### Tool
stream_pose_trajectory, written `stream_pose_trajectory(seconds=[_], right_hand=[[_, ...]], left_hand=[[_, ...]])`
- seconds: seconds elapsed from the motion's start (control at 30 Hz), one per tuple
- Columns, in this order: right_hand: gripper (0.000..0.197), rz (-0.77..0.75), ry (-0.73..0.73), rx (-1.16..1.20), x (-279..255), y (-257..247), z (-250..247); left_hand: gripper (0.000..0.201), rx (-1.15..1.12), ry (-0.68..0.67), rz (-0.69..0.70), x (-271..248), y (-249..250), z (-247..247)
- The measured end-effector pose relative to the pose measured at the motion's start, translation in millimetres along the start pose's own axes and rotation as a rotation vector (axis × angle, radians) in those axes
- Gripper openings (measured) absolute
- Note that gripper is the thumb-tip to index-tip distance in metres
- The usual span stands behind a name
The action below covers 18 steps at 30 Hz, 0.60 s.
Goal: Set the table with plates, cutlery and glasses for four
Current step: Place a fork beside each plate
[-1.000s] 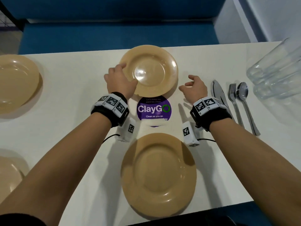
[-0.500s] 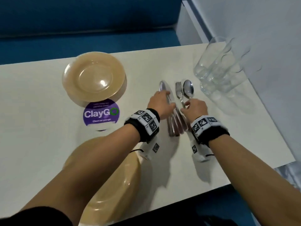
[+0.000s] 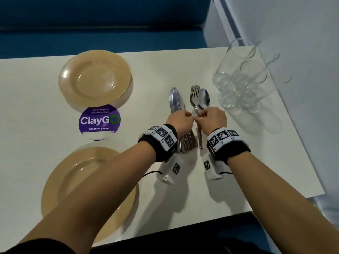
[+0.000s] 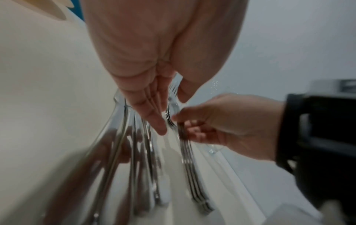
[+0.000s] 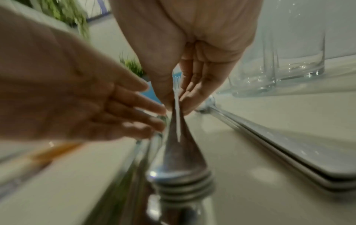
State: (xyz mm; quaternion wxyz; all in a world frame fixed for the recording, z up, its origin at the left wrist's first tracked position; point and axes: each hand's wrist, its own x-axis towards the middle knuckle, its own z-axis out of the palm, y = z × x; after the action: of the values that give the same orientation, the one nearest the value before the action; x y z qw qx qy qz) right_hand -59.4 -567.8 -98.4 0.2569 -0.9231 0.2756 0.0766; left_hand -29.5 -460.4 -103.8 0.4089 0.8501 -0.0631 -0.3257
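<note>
Steel cutlery lies bunched on the white table (image 3: 238, 162), and both hands have met over it. The right hand (image 3: 212, 119) pinches the forks (image 3: 194, 94) at the neck, thumb on one side and fingertips (image 5: 194, 105) on the other, the stacked handles running back under its palm. Just right of those fingers lie the spoons (image 3: 204, 100); past them, further right, the glasses (image 3: 244, 79) stand clustered. The left hand (image 3: 180, 121) rests on the knives (image 3: 176, 100), its fingers (image 4: 154, 118) fairly straight, tips touching the forks beside the right thumb. Well left of them sit two tan plates (image 3: 95, 79), one far, one near, a purple sticker (image 3: 100, 120) between.
</note>
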Motion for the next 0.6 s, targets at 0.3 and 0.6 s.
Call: stream_pose_trajectory(seconds=[0.3, 0.6], right_hand=[[0.011, -0.069, -0.238, 0.505, -31.7, -42.5, -1.2], [0.015, -0.092, -0.419, 0.712, -87.0, -144.9, 49.8]], left_hand=[[0.017, -0.676, 0.186, -0.032, -28.5, -24.2, -37.5], [0.016, -0.822, 0.374, 0.004, -108.5, -105.7, -130.7]])
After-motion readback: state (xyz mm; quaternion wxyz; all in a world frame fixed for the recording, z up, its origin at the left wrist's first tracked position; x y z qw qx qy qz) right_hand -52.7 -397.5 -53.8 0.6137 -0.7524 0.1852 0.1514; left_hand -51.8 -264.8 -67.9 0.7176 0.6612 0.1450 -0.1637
